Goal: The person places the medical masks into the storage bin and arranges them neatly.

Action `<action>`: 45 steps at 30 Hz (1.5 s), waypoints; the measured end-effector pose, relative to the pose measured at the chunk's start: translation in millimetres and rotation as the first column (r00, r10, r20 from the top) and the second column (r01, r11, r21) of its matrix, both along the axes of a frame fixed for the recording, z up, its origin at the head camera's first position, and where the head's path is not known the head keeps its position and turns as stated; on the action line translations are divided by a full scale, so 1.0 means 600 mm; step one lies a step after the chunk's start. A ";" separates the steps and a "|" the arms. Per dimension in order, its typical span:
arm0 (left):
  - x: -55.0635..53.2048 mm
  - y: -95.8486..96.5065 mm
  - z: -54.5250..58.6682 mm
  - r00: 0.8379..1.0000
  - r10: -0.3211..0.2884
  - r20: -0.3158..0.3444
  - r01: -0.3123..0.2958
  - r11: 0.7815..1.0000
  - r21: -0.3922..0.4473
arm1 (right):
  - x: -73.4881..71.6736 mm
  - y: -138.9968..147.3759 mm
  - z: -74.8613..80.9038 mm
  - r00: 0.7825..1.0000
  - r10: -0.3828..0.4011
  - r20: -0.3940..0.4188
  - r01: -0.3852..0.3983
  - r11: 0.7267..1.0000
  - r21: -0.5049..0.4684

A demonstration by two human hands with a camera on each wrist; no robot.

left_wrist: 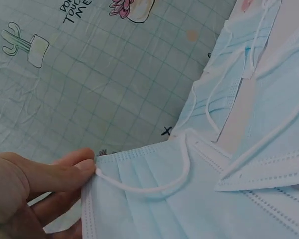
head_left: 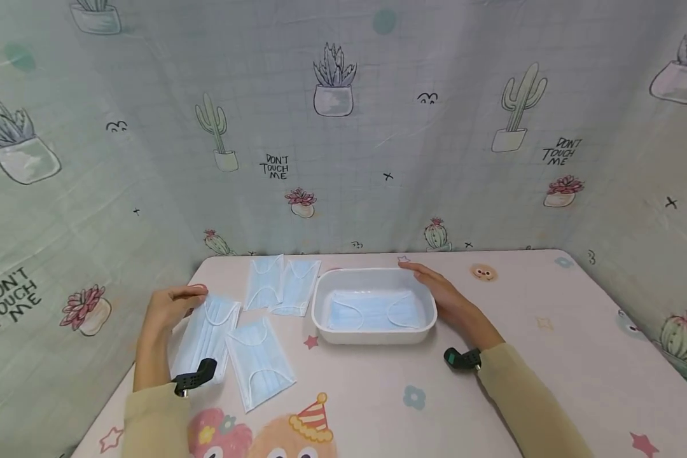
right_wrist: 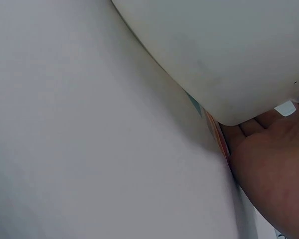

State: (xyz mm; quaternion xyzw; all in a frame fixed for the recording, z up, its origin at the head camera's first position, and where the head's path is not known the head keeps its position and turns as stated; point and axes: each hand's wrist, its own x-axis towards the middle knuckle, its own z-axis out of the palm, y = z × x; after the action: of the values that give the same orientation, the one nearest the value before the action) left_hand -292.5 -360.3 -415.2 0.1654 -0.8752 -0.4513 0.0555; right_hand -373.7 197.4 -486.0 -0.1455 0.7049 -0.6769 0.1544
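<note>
pleated blue mask [head_left: 207, 331], corner pinched by left hand [head_left: 168, 310]; flat mask [head_left: 373, 313] inside white tub [head_left: 372, 337].

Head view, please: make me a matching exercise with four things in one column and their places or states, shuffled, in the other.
Things
1. Left hand
2. Right hand
3. Tub
4. Curtain

Places or states
A. Behind the table, printed with potted plants
B. White, with a mask lying inside
C. Pinching the edge of a blue mask
D. At the tub's right end

Pairs: 1-C, 2-D, 3-B, 4-A
</note>
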 end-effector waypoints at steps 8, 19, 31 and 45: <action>-0.002 -0.002 -0.008 0.997 0.014 -0.071 -0.012 0.999 0.029 | 0.002 -0.007 0.001 0.999 -0.008 0.033 0.007 1.000 0.029; -0.009 0.014 -0.005 0.985 0.087 -0.149 -0.078 0.995 0.067 | -0.003 -0.006 0.005 1.000 -0.002 0.025 0.002 1.000 -0.007; -0.020 0.012 -0.008 0.984 0.020 -0.176 -0.026 0.999 -0.033 | 0.000 -0.006 0.009 1.000 -0.001 0.031 0.001 1.000 0.003; -0.014 0.036 0.006 0.957 0.056 -0.286 -0.056 0.998 0.010 | -0.004 -0.010 0.005 0.999 -0.010 0.042 0.010 1.000 0.005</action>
State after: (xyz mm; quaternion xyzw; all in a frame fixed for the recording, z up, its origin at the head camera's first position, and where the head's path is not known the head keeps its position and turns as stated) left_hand -300.9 -339.0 -411.8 0.1232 -0.8524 -0.4697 0.1940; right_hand -376.2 191.4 -483.1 -0.1274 0.7039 -0.6788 0.1659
